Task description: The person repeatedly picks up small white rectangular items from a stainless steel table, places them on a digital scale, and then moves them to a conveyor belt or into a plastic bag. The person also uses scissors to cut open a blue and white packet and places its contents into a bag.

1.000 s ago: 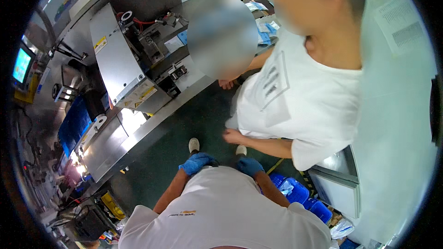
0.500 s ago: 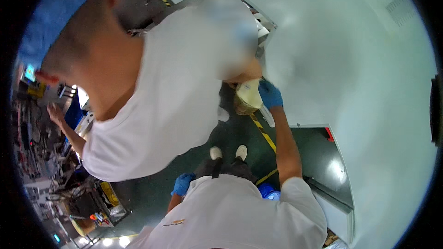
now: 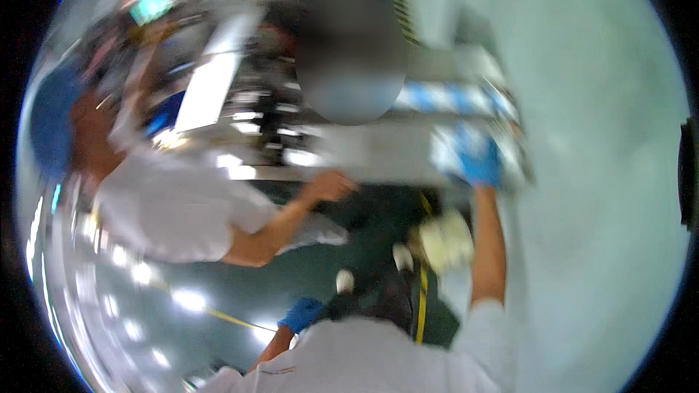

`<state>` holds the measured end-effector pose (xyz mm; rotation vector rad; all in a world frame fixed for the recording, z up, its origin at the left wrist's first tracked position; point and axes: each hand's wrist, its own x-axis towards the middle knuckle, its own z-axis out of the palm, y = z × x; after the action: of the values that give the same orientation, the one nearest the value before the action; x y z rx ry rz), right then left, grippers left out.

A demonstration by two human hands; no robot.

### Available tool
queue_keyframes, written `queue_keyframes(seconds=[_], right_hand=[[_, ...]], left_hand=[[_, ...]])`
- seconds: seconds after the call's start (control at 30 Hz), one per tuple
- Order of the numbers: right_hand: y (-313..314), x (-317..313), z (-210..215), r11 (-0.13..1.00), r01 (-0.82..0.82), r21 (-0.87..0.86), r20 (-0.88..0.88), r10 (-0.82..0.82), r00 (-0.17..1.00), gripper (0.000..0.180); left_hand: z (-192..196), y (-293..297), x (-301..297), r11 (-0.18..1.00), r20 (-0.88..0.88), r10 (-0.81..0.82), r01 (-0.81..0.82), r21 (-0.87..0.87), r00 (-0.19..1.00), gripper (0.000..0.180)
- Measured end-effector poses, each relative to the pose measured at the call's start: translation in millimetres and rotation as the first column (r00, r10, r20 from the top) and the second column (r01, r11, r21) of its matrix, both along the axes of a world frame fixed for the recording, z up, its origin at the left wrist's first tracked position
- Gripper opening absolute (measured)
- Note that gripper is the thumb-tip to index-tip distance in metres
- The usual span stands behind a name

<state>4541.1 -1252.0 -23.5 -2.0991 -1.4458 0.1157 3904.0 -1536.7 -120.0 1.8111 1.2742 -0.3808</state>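
Gripping with my right hand point(image 3: 479, 161), gloved in blue, I am reaching up to the metal surface point(image 3: 378, 151) and closing on what seems to be a pale packet point(image 3: 445, 151), though blur is hiding the fingers. My left hand point(image 3: 302, 314) is hanging low by my hip, its grip too smeared to judge. A co-worker's bare hand point(image 3: 331, 185) is resting at the surface edge to my left. A pale bundle point(image 3: 445, 241) is sitting beneath my right forearm.

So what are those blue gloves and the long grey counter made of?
The gloves, right hand and left hand, look like thin rubbery disposable material: tight, smooth, bright blue. The counter looks like metal, grey with bright glints, though blur leaves it unsure.
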Motion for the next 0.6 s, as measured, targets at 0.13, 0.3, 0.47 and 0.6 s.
queue_keyframes(seconds=[0.13,0.3,0.47,0.6], right_hand=[[-81.3,92.0,-98.1,0.962,0.226,0.151,0.469,-0.271,0.84,0.065],[-78.7,74.7,-86.5,0.989,0.124,0.085,0.274,-0.143,0.951,0.056],[-72.8,102.1,-71.5,0.997,0.045,-0.065,0.243,-0.028,0.97,0.046],[-57.9,66.6,7.1,0.988,-0.07,0.138,-0.03,0.075,0.997,0.039]], left_hand=[[33.9,8.3,120.0,0.953,0.09,0.274,-0.258,-0.158,0.957,0.048],[50.8,0.5,198.3,0.986,0.264,0.152,-0.127,-0.109,0.953,0.047],[128.0,56.5,270.6,0.997,0.315,-0.02,0.044,-0.071,0.949,0.043],[135.5,96.5,326.8,0.993,0.605,0.098,-0.119,-0.005,0.79,0.044]])
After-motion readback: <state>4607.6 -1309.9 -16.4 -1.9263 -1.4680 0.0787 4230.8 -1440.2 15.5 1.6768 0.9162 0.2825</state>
